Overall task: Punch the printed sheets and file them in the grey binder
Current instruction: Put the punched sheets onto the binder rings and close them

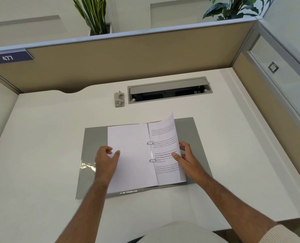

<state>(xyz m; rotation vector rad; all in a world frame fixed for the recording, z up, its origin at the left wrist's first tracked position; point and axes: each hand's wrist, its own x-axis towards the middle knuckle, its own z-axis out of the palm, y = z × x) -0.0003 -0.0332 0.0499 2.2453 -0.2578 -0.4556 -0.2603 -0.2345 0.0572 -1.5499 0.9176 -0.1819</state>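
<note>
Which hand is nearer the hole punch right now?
Left, slightly. The left hand rests on the blank sheet, below and just left of the hole punch; the right hand grips the printed sheets, farther right.

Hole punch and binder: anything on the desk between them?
No. Head view shows bare desk between the punch and the open binder.

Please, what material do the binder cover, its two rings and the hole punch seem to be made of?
Binder cover: probably plastic-coated board, matte grey, flat and stiff; a glossy clear pocket glints at its left edge.
Rings: metal, judging by their bright silver shine.
Hole punch: grey painted metal or plastic; too small to tell.
</note>
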